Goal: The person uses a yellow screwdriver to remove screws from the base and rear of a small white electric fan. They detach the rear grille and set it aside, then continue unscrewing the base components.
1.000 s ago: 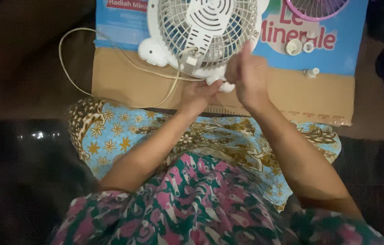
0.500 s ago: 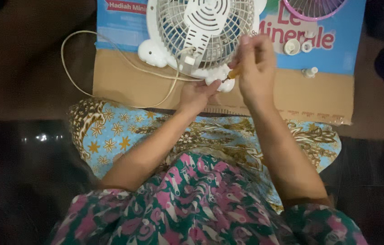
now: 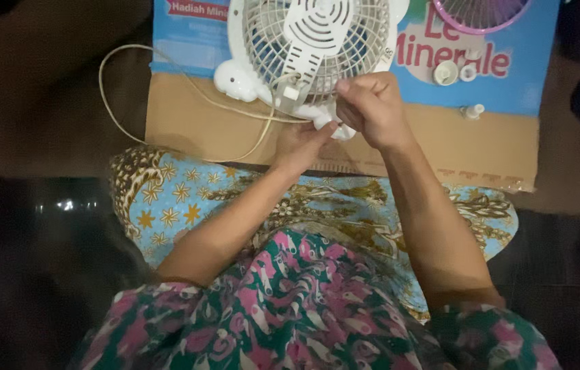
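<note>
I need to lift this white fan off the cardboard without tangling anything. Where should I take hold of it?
Grip the white fan by its frame's left rim, coming from the left. It lies flat, the grille is thin slats, both hands crowd its near edge, and the cord loops off at the lower left, so stay above it.

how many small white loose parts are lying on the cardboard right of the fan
3: two small white round caps side by side on the blue printed area, and one small white knob lower, at the blue-brown edge. Others may be hidden under the hands.
</note>
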